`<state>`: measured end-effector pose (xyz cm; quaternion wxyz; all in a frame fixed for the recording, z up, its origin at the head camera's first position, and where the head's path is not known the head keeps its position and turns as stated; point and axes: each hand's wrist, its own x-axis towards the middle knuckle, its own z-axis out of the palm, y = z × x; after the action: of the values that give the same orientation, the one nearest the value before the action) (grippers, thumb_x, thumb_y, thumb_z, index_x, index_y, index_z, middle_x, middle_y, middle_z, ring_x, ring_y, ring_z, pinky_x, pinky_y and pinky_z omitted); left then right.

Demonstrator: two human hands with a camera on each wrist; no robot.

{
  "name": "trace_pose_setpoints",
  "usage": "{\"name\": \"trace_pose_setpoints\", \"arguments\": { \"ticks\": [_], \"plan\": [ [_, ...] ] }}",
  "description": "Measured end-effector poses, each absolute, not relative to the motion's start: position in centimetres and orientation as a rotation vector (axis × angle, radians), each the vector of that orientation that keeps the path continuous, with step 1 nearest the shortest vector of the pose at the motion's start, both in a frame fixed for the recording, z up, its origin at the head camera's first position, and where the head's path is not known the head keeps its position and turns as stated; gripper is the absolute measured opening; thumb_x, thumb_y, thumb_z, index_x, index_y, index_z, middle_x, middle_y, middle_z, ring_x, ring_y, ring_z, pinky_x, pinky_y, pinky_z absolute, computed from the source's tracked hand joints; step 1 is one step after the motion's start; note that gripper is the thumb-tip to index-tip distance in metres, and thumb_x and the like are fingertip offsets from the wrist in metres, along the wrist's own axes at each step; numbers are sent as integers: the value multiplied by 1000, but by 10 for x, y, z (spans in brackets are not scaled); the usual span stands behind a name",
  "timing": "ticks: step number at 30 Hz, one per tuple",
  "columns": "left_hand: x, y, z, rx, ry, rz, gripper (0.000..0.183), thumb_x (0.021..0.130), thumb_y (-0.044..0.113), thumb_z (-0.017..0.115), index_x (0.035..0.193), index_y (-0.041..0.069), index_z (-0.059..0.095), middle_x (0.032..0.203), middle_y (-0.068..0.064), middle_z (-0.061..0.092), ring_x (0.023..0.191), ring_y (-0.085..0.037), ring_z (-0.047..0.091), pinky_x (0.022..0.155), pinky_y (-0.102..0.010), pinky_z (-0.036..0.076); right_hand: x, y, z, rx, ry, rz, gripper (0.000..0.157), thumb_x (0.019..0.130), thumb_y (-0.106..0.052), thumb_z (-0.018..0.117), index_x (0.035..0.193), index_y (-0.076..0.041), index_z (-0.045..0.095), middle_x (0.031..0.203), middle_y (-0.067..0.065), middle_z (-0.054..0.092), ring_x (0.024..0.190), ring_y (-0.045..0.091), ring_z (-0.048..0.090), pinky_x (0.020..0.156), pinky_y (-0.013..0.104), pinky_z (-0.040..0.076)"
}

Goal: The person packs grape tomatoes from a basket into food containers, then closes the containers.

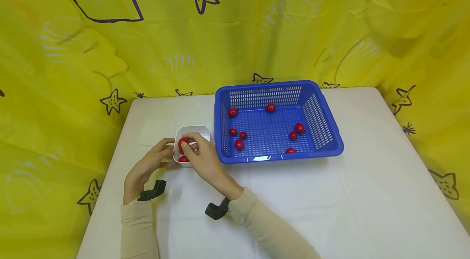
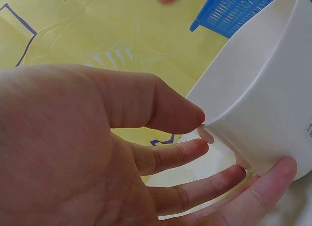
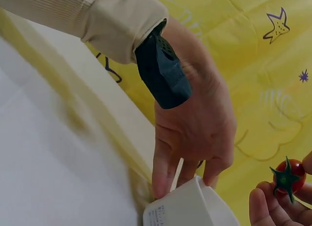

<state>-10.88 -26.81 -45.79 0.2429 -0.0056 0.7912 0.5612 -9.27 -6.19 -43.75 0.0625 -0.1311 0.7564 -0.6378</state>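
Right wrist view shows illegible print (image 3: 158,216) on a white container (image 3: 184,206), left hand (image 3: 207,123) touching it with spread fingers, right hand (image 1: 202,158) pinching a tomato (image 3: 297,170).

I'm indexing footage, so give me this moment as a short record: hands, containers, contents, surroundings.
Left hand: touches a small white square plastic container
Right hand: pinches a round red tomato with green leaves over it
Container contents: at least one red tomato
Blue rectangular plastic basket: right of container, eight red tomatoes visible
Surface: white table
Backdrop: yellow cloth with star and fish drawings
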Motion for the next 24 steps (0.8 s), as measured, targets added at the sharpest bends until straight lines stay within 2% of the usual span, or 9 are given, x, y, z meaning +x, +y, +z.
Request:
{"name": "trace_pose_setpoints", "arguments": {
  "ticks": [5,8,14,17,21,24],
  "plan": [
    [-110,-267,-459,-13,2154,1538,50,102,16,42,148,2,27,141,-30,40,118,-37,58,95,-45,57,-103,-69,-444,-307,2202,-2013,32,102,-22,53,130,-9,58,106,15,70,90,34,70,75,34,62],
    [-110,-267,-459,-18,2157,1532,51,102,16,42,149,2,27,140,-30,40,118,-37,58,96,-45,56,-109,-73,-447,-264,2191,-2038,31,102,-20,52,131,-8,58,105,17,69,89,41,69,74,37,63],
    [-110,-267,-459,-43,2173,1509,52,101,16,43,149,3,27,139,-28,40,115,-36,59,98,-47,55,-121,-81,-452,-198,2260,-2002,29,103,-19,49,128,-9,59,103,15,68,85,37,69,61,17,53],
    [-110,-268,-459,-42,2173,1507,53,101,16,43,149,3,26,140,-28,40,116,-36,59,99,-47,54,-127,-84,-453,-164,2326,-1986,27,103,-20,49,125,-9,61,103,13,69,82,30,69,61,17,52],
    [-110,-268,-459,-38,2170,1515,52,101,15,42,149,3,26,140,-29,40,116,-36,59,98,-47,55,-133,-87,-454,-120,2442,-1913,26,102,-21,50,122,-10,63,105,9,71,85,18,68,70,22,54],
    [-111,-268,-460,-40,2173,1511,52,101,15,41,149,3,26,140,-29,40,115,-35,59,97,-46,56,-136,-90,-455,-107,2503,-1846,25,101,-21,51,119,-10,65,104,8,72,86,14,66,73,23,54]
  ]
}}
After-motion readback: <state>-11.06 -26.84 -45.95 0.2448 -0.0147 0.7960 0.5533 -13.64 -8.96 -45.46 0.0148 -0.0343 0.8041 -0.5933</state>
